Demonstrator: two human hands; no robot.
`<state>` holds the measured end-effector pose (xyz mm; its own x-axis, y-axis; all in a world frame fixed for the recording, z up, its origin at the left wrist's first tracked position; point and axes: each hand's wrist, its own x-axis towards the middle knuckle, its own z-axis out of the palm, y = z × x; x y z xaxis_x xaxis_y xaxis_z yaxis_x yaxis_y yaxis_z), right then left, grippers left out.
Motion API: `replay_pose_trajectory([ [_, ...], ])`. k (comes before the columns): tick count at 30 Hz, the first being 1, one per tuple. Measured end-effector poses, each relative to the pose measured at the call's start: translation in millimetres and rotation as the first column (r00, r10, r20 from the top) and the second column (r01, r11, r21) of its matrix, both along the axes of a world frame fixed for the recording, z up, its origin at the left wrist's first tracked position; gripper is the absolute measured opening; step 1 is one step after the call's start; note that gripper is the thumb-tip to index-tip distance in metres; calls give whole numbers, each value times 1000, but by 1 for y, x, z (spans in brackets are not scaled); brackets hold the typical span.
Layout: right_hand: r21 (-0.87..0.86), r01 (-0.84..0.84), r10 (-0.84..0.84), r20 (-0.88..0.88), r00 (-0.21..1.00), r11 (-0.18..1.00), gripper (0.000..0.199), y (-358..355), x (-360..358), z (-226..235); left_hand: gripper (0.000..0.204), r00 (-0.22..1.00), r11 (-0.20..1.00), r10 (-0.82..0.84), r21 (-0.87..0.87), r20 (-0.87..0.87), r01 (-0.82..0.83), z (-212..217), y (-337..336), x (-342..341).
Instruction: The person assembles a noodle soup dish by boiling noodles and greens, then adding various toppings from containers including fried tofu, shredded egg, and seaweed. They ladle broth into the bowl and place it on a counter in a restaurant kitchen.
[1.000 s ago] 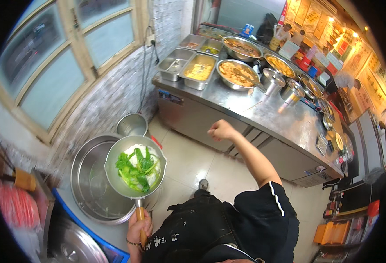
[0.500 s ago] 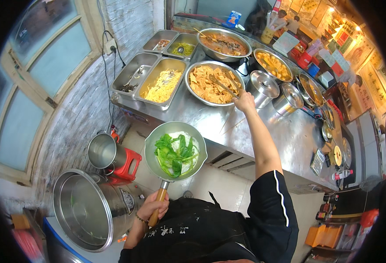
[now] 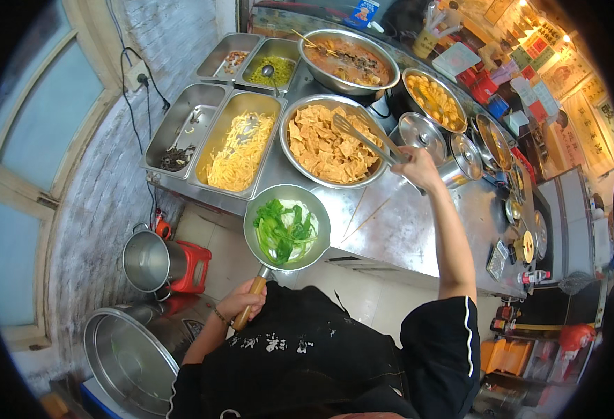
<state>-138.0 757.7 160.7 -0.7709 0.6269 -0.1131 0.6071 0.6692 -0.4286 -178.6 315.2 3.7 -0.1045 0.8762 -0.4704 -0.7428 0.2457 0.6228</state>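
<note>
My left hand (image 3: 239,301) is wrapped round the wooden handle of a saucepan (image 3: 323,237), held just in front of the steel counter. Bright green leafy vegetables (image 3: 279,234) lie in it over something white, perhaps noodles. My right hand (image 3: 416,167) grips metal tongs (image 3: 367,139), whose tips hover over a wide bowl (image 3: 287,150) heaped with golden-brown crispy sheets (image 3: 322,143). Nothing shows between the tips. Left of that bowl stands a rectangular tray (image 3: 279,105) holding yellow shreds (image 3: 240,157).
Several steel trays (image 3: 160,140) line the counter's left end. Behind the bowl is a basin of red-brown stew (image 3: 349,63); lidded pots (image 3: 422,136) stand to the right. Two thin sticks (image 3: 364,217) lie on the counter. At lower left are a steel pot (image 3: 146,260), a red stool (image 3: 196,265) and a big vat (image 3: 136,363).
The view has shifted closer to the counter. The saucepan is nearer the counter edge and the yellow shreds' tray. My right hand has drawn the tongs slightly right and up off the crispy sheets.
</note>
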Motion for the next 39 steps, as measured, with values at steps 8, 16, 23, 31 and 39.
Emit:
replay_pose_trajectory([
  [8, 95, -345, 281, 402, 871, 934, 52, -37, -11, 22, 20, 995, 992, -97, -81, -13, 96, 4, 12, -30],
  [16, 244, -570, 416, 474, 776, 785, 32, -23, -23, -8, 18, 997, 987, -50, -158, -54, 41, -4, 15, -15],
  [23, 227, -600, 466, 445, 765, 767, 22, -15, -19, -22, 17, 985, 967, -4, -252, -170, -39, 2, 29, 7],
  [31, -43, -429, 426, 247, 871, 902, 30, 7, -4, 1, 17, 940, 941, 37, -304, -339, -147, 17, 22, 27],
  [39, -284, -225, 266, 112, 957, 932, 33, 23, 3, 10, 18, 957, 951, 149, -229, -247, -207, 58, 32, 28],
])
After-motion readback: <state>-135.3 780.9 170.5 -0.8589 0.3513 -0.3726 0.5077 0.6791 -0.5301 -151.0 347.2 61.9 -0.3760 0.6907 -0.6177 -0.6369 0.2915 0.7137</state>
